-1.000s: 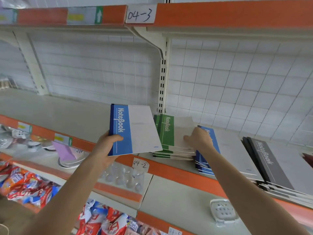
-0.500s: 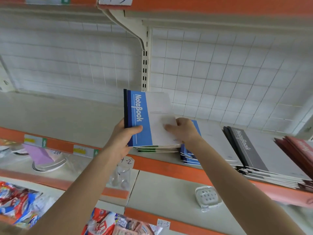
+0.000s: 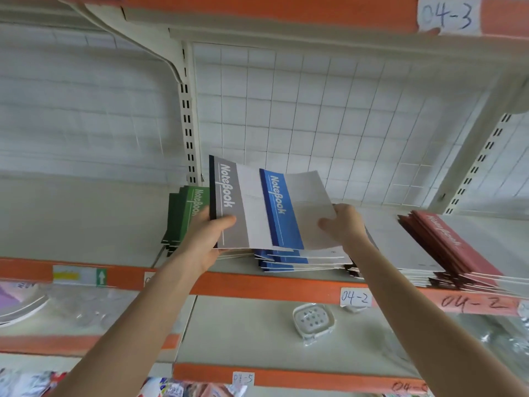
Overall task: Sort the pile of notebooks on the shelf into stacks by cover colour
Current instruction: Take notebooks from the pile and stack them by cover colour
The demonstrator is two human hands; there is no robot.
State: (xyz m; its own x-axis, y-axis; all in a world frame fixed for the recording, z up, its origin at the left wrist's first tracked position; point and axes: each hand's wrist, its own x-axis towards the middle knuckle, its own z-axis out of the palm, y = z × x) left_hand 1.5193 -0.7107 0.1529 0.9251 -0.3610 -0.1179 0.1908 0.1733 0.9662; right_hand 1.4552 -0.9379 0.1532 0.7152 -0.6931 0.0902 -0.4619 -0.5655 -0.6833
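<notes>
Up above the shelf, a grey-banded notebook with a black spine [image 3: 229,207] and a blue-banded notebook with a pale cover [image 3: 282,209] are held fanned, the blue one overlapping the grey one's right part. The left hand [image 3: 204,239] has its grip closed on the grey notebook's lower left corner, thumb on the cover and fingers beneath. The right hand [image 3: 343,224] pinches the blue notebook's right edge, its cover bowed upward.

Directly under them, a stack of blue notebooks [image 3: 289,260] lies flat on the cream metal shelf with an orange front rail [image 3: 257,285]. Just to its left stands a stack of green notebooks [image 3: 183,216], partly hidden by the left hand. To the right, a stack of red notebooks [image 3: 446,239] lies fanned towards the shelf edge.

On the shelf below, a small white perforated soap dish [image 3: 313,320] sits near a handwritten "04-2" paper label [image 3: 355,297].
</notes>
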